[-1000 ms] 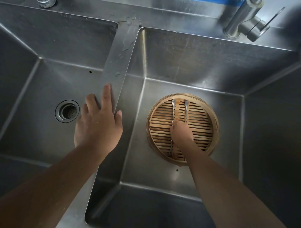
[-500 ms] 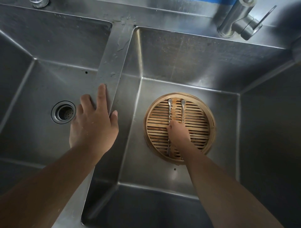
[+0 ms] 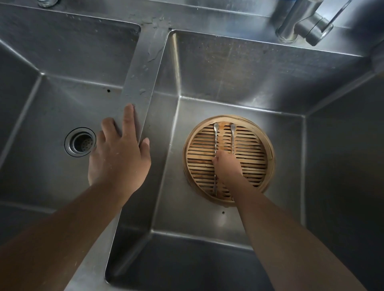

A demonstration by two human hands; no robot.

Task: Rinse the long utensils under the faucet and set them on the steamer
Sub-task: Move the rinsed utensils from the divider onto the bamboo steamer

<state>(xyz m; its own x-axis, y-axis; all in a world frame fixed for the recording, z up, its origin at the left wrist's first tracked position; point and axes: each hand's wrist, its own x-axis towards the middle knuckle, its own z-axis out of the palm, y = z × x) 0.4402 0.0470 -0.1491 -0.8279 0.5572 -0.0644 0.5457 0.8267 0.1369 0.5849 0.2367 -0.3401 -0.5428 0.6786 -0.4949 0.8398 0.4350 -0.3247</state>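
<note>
A round bamboo steamer point(image 3: 255, 166) sits on the floor of the right sink basin. Two long thin metal utensils lie side by side across its slats, the left utensil point(image 3: 215, 137) and the right utensil point(image 3: 232, 137), their small spoon ends pointing away from me. My right hand point(image 3: 227, 167) is down on the steamer with curled fingers over the middle of both utensils and seems to grip them. The wrist hides the right utensil's near end. My left hand point(image 3: 118, 153) rests flat on the steel divider point(image 3: 143, 79) between the basins.
The faucet point(image 3: 301, 22) stands at the back right, with no water visible. The left basin has a round drain point(image 3: 80, 141). Steep steel walls surround both basins. A second fitting point(image 3: 46, 2) shows at the top left edge.
Both hands stay in the same places. Only the view has shifted slightly.
</note>
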